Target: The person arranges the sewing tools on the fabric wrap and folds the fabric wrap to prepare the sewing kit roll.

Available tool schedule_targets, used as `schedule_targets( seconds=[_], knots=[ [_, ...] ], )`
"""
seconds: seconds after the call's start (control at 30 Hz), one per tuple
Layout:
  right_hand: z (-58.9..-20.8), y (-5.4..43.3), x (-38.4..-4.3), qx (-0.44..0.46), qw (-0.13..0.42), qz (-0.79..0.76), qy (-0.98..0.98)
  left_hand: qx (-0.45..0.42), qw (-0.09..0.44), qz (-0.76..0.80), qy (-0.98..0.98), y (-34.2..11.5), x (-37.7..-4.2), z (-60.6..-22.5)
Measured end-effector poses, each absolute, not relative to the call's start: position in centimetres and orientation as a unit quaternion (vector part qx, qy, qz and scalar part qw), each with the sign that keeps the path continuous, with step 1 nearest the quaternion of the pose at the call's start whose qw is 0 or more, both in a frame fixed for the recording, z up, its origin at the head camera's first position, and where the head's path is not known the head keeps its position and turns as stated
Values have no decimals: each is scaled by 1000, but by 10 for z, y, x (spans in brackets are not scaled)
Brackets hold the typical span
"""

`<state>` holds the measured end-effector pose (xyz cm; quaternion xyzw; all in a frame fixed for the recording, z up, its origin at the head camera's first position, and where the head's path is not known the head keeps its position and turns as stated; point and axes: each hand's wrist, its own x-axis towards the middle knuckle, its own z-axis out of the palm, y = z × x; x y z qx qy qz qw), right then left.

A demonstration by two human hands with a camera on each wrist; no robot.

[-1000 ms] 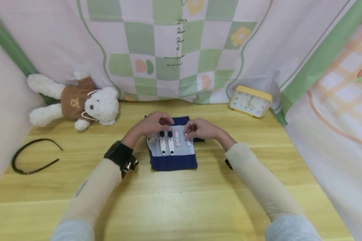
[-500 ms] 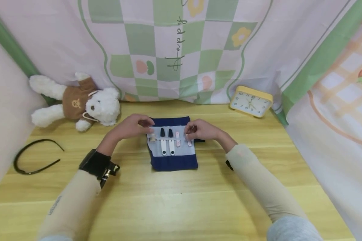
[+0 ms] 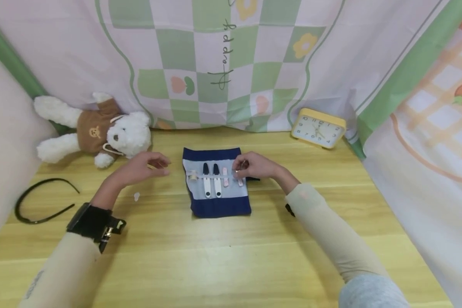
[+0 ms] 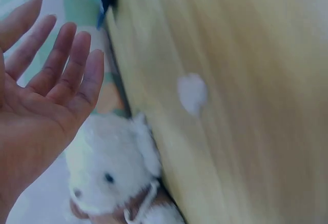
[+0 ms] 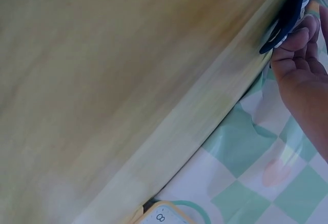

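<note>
A navy fabric pouch (image 3: 221, 208) lies unrolled on the table, its pale lining facing up. A band across the lining holds two white tools with black tips (image 3: 207, 182), two slim pink pieces (image 3: 225, 176) and a small beige spool-like piece (image 3: 193, 176). My right hand (image 3: 256, 165) pinches the pouch's right side with thumb and fingers, partly covering the rightmost pink piece; the right wrist view shows this hand (image 5: 305, 70) at the navy edge. My left hand (image 3: 146, 167) hovers left of the pouch, holding nothing, its fingers spread in the left wrist view.
A small whitish piece (image 3: 136, 196) lies on the table below my left hand. A white plush toy (image 3: 128, 134) in a brown top lies back left, with a black headband (image 3: 19, 201) in front of it. At back right stands a yellow clock (image 3: 318, 128) near the curtain (image 3: 215, 115).
My left hand has moved left, off the pouch and out over the table, uncovering the black tips and the spool-like piece. The whitish piece has come into sight. My right hand has stayed put.
</note>
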<state>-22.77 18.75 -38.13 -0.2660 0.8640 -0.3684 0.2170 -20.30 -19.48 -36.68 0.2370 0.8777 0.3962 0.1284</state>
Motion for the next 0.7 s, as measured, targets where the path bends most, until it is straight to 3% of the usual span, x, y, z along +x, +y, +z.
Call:
schedule_targets(
  seconds=[0.5,0.7],
  knots=[
    [-384,178,-231,-273,217,-359,866,219,107,394,886,-245,-187,-377],
    [-386,178,-233,-268,219,-353,869,197,127,408,882,-263,-184,-384]
  ],
)
